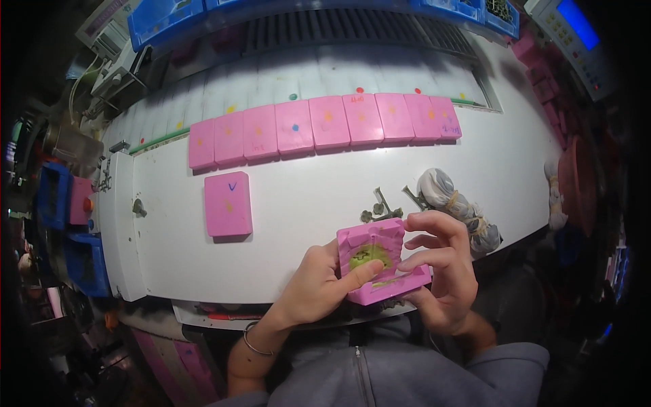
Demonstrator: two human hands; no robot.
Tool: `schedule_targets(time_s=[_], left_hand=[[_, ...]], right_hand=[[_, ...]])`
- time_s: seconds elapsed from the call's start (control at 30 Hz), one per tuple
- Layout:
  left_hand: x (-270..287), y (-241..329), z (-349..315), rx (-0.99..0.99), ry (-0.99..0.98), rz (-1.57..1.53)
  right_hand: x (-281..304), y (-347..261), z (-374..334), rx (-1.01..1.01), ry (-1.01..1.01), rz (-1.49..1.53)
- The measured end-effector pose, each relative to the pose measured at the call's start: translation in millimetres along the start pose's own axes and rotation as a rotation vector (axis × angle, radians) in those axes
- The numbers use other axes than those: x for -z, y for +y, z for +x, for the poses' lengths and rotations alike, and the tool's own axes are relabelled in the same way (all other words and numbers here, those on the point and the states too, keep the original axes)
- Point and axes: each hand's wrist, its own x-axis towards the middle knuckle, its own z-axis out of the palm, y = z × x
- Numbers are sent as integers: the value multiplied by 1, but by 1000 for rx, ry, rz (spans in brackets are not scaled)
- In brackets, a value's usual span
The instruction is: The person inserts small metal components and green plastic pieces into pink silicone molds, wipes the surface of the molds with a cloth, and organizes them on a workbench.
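Observation:
A pink rubber mold is folded open in front of me, with green wax showing in its cavity. My left hand grips its left side, the thumb lying across the inner face over the wax. Around the right side, my right hand pinches the lower flap, thumb underneath and a finger on the inside, other fingers raised and curled. Just beyond the mold lie small dark green branched wax pieces. A grey and white cloth bundle, tied in places, rests beyond my right hand.
Several closed pink molds stand in a row across the white table. One more pink mold lies nearer on the left. Blue bins line the far edge. A device with a blue screen sits at the far right.

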Motion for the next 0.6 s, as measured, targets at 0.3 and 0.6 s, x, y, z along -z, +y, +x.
schedule_targets(time_s=[0.3, 0.6], left_hand=[[2, -7, 3, -280, -155, 104], [-19, -7, -1, -377, 239, 295]], right_hand=[[-8, 1, -1, -85, 97, 53], [-3, 12, -1, -199, 102, 62]])
